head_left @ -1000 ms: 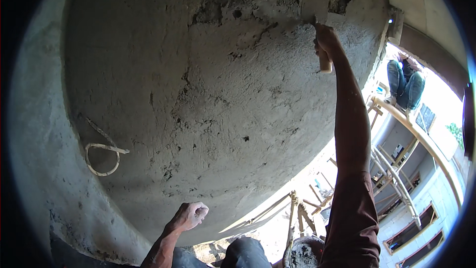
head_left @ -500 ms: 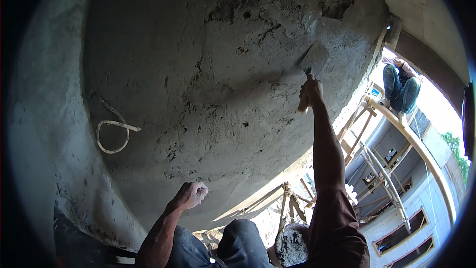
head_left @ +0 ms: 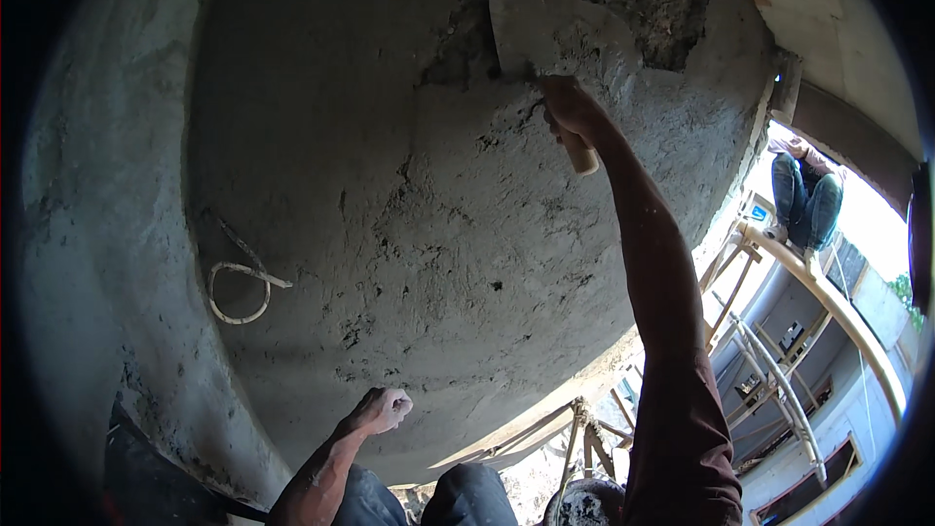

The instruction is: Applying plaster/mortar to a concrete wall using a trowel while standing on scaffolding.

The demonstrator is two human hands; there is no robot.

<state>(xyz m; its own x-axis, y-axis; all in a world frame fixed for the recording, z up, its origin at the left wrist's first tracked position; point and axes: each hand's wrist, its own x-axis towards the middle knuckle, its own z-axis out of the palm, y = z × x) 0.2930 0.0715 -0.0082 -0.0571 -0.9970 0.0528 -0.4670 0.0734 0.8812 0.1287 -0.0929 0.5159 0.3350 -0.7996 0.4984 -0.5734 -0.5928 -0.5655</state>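
My right hand (head_left: 570, 109) is wrapped round the light wooden handle of a trowel (head_left: 583, 158), reaching high up on a grey plastered wall (head_left: 458, 234). The trowel's blade lies against the wet plaster, just below a rough dark patch (head_left: 672, 5) at the top, and its outline partly blends with the grey. My left hand (head_left: 382, 410) is held low in front of the wall, curled into a loose fist with no object showing in it. The wall's surface is pitted and streaked around the middle.
A looped pale conduit (head_left: 242, 319) sticks out of the wall at left. Low beside my right arm stands a bucket (head_left: 587, 504), partly hidden. Another person (head_left: 806, 190) sits on a curved pole (head_left: 838, 307) at the right, above wooden scaffolding (head_left: 779, 390).
My right hand has moved the trowel up and to the left across the plaster. The view has shifted slightly, and my left hand stays curled low down.
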